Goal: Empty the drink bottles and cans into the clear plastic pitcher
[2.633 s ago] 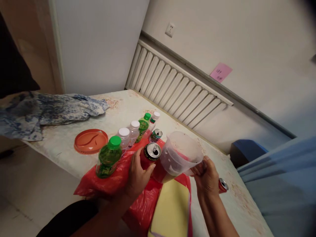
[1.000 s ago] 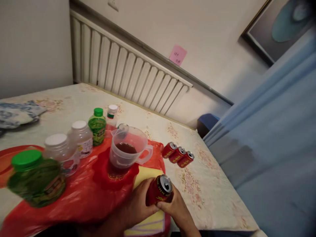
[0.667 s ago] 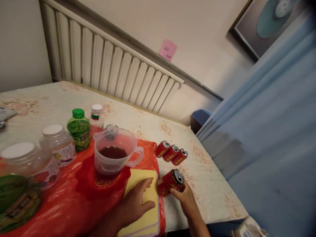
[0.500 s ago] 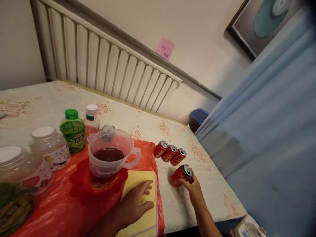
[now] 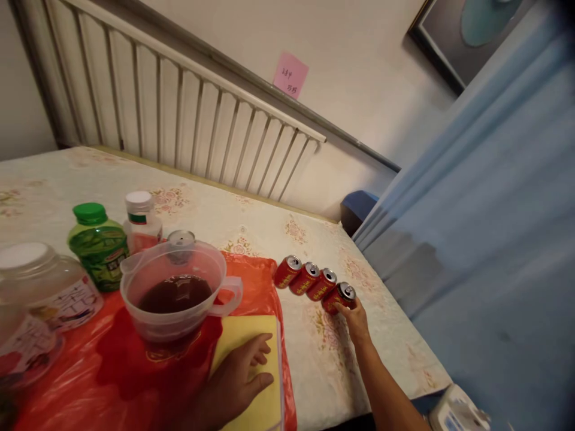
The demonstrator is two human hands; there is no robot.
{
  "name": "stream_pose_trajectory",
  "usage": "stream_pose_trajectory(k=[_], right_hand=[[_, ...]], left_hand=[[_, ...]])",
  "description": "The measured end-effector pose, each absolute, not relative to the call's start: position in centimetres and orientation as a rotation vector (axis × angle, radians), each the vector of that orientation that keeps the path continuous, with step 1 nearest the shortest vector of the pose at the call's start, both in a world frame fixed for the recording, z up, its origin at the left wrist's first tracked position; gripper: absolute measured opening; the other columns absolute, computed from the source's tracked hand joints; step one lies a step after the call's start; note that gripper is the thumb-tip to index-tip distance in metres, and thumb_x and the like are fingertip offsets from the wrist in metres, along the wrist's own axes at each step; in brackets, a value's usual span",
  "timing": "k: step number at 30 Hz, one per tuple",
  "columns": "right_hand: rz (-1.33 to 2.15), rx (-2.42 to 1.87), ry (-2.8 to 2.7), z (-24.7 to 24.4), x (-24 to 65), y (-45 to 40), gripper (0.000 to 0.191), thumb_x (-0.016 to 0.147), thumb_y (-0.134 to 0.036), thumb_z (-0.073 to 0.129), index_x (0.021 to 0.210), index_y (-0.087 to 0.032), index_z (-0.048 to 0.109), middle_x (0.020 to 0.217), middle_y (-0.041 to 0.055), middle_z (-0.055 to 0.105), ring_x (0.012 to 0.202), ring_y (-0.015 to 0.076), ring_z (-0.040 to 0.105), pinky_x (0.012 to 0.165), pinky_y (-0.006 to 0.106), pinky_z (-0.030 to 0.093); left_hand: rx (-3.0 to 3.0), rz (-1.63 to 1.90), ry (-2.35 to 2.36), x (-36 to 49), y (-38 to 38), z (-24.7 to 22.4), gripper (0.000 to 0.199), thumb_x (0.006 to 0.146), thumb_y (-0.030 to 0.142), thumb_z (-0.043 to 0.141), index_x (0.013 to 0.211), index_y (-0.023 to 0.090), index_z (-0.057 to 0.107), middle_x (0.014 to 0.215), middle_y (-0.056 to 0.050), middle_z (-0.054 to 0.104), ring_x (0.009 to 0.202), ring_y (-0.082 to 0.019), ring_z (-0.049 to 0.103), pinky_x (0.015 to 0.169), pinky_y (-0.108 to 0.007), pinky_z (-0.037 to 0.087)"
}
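Observation:
My right hand (image 5: 357, 323) grips a red drink can (image 5: 338, 299) with an opened top, at the near right end of a row. Three similar red cans (image 5: 305, 279) stand in that row, their tops opened too. Over a yellow pad of paper (image 5: 245, 329), my left hand (image 5: 240, 374) holds nothing, its thumb and fingers apart. Just left of the pad, a clear plastic measuring jug (image 5: 175, 323) with dark brown liquid (image 5: 175, 293) stands on a red plastic sheet (image 5: 251, 281).
At the left stand a green-capped bottle (image 5: 99, 248), a white-capped bottle (image 5: 142, 221) and clear jars (image 5: 49, 287). Behind the jug is a silver-topped container (image 5: 181, 242). A floral cloth (image 5: 215, 203) covers the table. A blue curtain (image 5: 485, 227) hangs at the right.
My right hand has moved the can away from me, up to the end of the row of three. My left hand stays over the pad. The view has shifted slightly right.

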State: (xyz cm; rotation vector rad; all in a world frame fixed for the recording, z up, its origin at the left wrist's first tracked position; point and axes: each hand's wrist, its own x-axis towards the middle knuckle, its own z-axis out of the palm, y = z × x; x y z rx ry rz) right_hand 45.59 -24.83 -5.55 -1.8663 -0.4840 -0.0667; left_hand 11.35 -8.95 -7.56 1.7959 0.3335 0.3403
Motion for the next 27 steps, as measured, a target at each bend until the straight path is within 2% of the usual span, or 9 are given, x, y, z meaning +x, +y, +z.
stream_pose_trajectory(k=[4,9,15,27], right_hand=[[-0.062,-1.864,-0.507,-6.7,45.9,-24.9,0.053,0.059,-0.038,0.074,0.105,-0.016,0.062,0.097,0.0066,0.072,0.082,0.0235,0.066,0.073,0.031,0.052],[-0.095,-1.925,-0.492,-8.8,45.2,-25.0,0.048,0.055,-0.037,0.074,0.096,-0.016,0.062,0.086,0.0056,0.072,0.075,0.0233,0.065,0.067,0.031,0.052],[-0.208,-1.993,-0.471,-9.4,44.4,-24.5,0.047,0.056,-0.040,0.072,0.096,-0.018,0.062,0.081,0.0030,0.070,0.070,0.0218,0.062,0.065,0.031,0.049],[-0.232,-1.978,-0.501,-10.1,45.2,-24.4,0.050,0.057,-0.039,0.070,0.100,-0.017,0.061,0.087,0.0041,0.070,0.079,0.0241,0.063,0.072,0.033,0.049]], left_hand=[[1.788,0.337,0.340,11.3,-8.9,-7.4,0.055,0.081,0.024,0.058,0.135,0.027,0.045,0.118,-0.005,0.062,0.103,-0.020,0.059,0.096,-0.036,0.047],[1.802,0.295,0.355,11.2,-8.9,-6.5,0.054,0.082,0.027,0.058,0.135,0.025,0.045,0.119,-0.007,0.063,0.103,-0.021,0.059,0.097,-0.039,0.046],[1.803,0.276,0.374,11.3,-8.9,-6.8,0.054,0.083,0.028,0.057,0.135,0.025,0.045,0.121,-0.008,0.062,0.105,-0.021,0.059,0.098,-0.039,0.046],[1.814,0.286,0.380,11.1,-8.9,-7.1,0.052,0.083,0.027,0.056,0.134,0.024,0.047,0.121,-0.007,0.063,0.105,-0.021,0.059,0.099,-0.037,0.046]])
